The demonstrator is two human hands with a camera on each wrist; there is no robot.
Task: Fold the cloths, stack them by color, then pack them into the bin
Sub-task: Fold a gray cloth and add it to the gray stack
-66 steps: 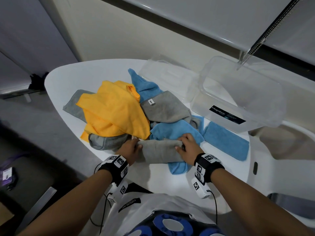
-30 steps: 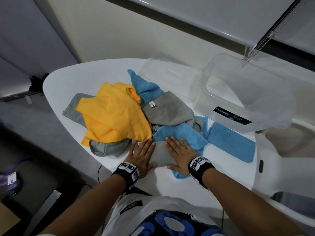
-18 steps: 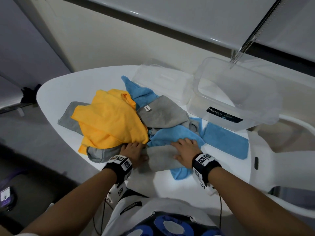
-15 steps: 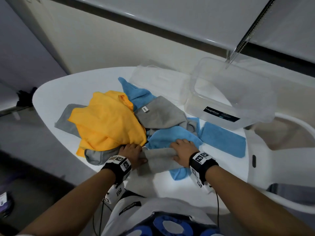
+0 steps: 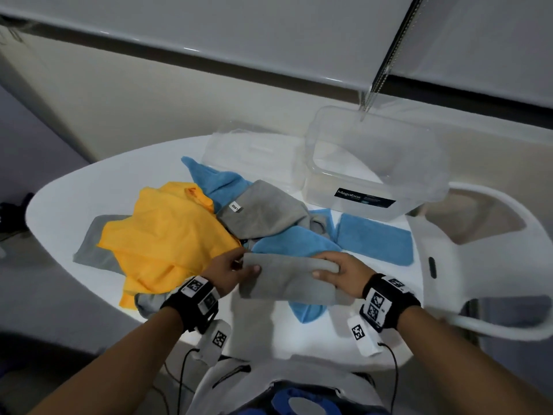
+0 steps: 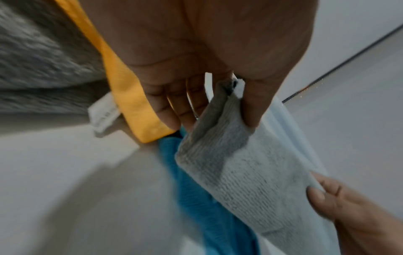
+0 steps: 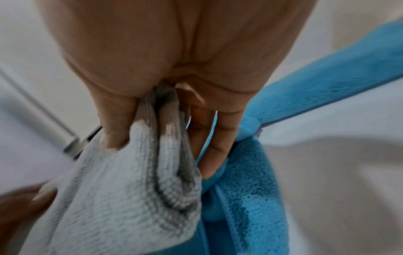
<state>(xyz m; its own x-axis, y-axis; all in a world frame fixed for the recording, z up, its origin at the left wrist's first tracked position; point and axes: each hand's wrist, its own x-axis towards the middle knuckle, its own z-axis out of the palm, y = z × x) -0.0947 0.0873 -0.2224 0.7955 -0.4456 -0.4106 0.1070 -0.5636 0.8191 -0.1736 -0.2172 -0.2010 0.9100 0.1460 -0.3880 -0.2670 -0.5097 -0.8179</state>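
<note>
Both hands hold a folded gray cloth (image 5: 287,277) lifted off the counter (image 5: 314,333), near its 6 o'clock edge: the left hand (image 5: 229,272) pinches the cloth's left end between thumb and fingers, and the right hand (image 5: 341,272) pinches the right end the same way (the wrist views show each thumb pressed into the fabric with the fingers behind it). Below the held cloth lies a blue cloth (image 5: 299,244), loosely spread, with part of it showing at 6 o'clock beneath the gray one. At 9 o'clock from the hands sits a crumpled yellow cloth (image 5: 167,235), draped over another gray cloth (image 5: 92,244) that lies flat on the counter. At 12 o'clock a second gray cloth with a small tag (image 5: 263,214) rests on the pile. A folded blue cloth (image 5: 374,241) lies flat at 2 o'clock, just in front of the clear plastic bin (image 5: 374,163), which stands upright and open. Beside the bin, at its 9 o'clock, lies a clear lid (image 5: 251,154).
</note>
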